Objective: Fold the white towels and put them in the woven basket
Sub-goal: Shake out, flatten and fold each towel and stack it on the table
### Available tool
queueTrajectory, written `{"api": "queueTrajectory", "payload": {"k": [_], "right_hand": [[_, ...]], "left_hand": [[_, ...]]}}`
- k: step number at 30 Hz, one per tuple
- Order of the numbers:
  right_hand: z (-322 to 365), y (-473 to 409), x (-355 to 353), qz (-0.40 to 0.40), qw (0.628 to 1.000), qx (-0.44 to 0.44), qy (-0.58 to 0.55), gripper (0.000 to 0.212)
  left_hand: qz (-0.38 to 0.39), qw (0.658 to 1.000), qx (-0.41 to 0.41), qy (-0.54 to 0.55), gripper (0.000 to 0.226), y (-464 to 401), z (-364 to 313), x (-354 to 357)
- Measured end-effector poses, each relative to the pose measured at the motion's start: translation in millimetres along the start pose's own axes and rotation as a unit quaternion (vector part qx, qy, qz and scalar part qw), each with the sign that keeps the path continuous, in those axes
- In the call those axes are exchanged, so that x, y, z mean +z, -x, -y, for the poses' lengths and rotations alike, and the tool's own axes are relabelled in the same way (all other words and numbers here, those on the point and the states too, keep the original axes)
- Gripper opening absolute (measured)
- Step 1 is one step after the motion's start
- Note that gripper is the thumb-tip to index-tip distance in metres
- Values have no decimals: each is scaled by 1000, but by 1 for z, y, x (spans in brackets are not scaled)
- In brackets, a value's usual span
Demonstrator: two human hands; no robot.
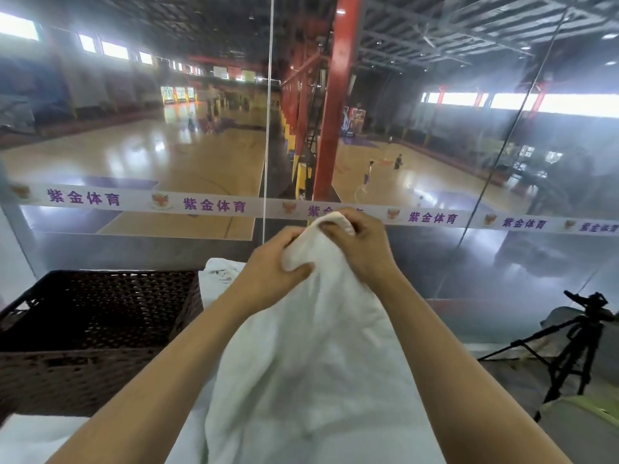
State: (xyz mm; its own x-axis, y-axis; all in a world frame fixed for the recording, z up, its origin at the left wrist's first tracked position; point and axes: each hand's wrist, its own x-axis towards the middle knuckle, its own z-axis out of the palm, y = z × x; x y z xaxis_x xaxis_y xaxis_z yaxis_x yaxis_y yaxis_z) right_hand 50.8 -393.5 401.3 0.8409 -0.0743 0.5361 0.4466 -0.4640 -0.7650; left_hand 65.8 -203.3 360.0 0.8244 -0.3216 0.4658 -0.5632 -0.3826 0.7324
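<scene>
I hold a white towel [311, 356] up in front of me, and it hangs down in loose folds between my forearms. My left hand [271, 266] grips the towel near its top, thumb pressed into the cloth. My right hand [360, 246] pinches the towel's upper corner, fingers curled round it. The dark woven basket [40, 373] stands to the left; its inside looks dark and I see no towel in it. Another white towel [219, 276] lies crumpled just behind the basket's right corner.
White cloth [30, 437] covers the surface under the basket at the lower left. A glass wall [167, 202] with a printed strip stands straight ahead, overlooking a sports court. A black tripod [569, 349] stands at the right.
</scene>
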Motion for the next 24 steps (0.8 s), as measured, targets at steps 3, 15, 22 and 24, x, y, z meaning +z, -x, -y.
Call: {"api": "queueTrajectory", "payload": {"k": [3, 15, 22, 24], "right_hand": [[6, -3, 7, 42, 998, -40, -7, 9], [-137, 42, -40, 405, 814, 293, 295, 58], [-194, -54, -73, 126, 920, 285, 237, 27], [-179, -95, -73, -10, 955, 289, 69, 15]], "left_hand": [[-58, 997, 8, 51, 10, -18, -14, 2], [-133, 981, -113, 89, 23, -62, 23, -19], [-213, 960, -181, 0, 29, -113, 81, -49], [-253, 945, -206, -6, 26, -132, 92, -58]]}}
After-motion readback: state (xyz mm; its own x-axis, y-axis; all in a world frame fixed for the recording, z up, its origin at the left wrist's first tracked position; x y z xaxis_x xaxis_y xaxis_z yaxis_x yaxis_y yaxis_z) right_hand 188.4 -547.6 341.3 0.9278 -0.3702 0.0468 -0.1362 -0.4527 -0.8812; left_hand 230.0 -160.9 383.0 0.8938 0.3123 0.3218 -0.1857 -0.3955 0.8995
